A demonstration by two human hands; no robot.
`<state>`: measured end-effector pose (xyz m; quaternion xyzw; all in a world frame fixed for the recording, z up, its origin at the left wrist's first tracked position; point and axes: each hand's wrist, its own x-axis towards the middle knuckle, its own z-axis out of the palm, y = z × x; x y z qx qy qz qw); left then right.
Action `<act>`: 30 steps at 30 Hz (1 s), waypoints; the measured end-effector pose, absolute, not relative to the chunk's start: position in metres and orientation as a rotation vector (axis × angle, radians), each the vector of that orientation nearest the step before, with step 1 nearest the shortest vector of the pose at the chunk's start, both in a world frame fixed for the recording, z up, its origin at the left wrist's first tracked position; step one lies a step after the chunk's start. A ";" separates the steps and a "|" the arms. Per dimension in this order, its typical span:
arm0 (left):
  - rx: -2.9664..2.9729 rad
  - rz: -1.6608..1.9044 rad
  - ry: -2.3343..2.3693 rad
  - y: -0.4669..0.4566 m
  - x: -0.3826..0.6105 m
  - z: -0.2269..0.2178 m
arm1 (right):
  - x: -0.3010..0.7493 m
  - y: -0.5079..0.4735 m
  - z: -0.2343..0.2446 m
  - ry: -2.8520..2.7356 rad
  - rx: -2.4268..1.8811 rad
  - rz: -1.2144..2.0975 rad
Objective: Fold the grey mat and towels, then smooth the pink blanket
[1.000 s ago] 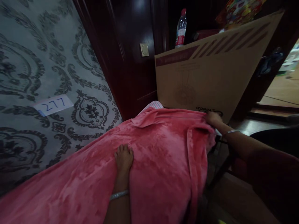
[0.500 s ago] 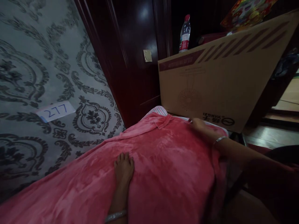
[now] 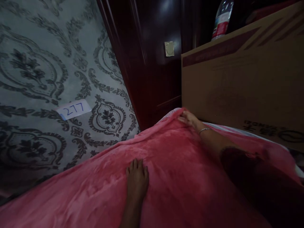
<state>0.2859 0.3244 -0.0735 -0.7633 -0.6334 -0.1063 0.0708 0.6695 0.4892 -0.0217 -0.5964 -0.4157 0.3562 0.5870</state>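
A pink fleece blanket [image 3: 166,190] covers the surface in front of me. My left hand [image 3: 137,179] lies flat on it near the middle, fingers stretched out and holding nothing. My right hand [image 3: 188,118] reaches across to the blanket's far corner beside the cardboard box, its fingers resting on the edge of the fabric; the hand is slightly blurred and I cannot make out whether it grips the cloth. A thin bracelet sits on that wrist. A striped sheet [image 3: 228,128] peeks out under the blanket's far edge.
A large cardboard box [image 3: 242,82] stands at the far right. A plastic water bottle [image 3: 222,19] rises behind it. Dark wooden panels [image 3: 152,63] fill the back. Patterned grey wallpaper [image 3: 47,63] with a "277" label [image 3: 73,109] is at the left.
My right hand has slid from the blanket's right far corner leftward to the middle far corner. The view has shifted right and closer. My left hand has stayed flat.
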 end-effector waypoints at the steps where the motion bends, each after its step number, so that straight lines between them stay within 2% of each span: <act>1: -2.290 -0.333 -1.901 0.324 0.286 -0.075 | 0.671 0.497 -0.018 -0.968 -1.396 0.809; 4: -2.287 -0.348 -1.919 0.325 0.284 -0.078 | 0.667 0.505 -0.024 -1.012 -1.439 0.745; 9: -2.320 -0.324 -1.944 0.328 0.284 -0.075 | 0.647 0.465 -0.067 -1.261 -1.535 0.619; 13: -2.326 -0.333 -1.873 0.329 0.284 -0.069 | 0.649 0.393 -0.094 -1.477 -1.599 0.528; 18: -2.348 -0.390 -1.771 0.330 0.289 -0.061 | 0.686 0.278 -0.107 -1.824 -1.929 0.082; 21: -2.391 -0.428 -1.702 0.326 0.291 -0.054 | 0.713 0.215 -0.109 -1.678 -2.137 -0.040; 24: -2.473 -0.350 -1.685 0.310 0.290 -0.046 | 0.736 0.170 -0.114 -1.321 -2.209 -0.004; 30: -2.718 -0.171 -1.595 0.204 0.267 -0.058 | 0.740 0.120 -0.157 -0.618 -1.828 0.550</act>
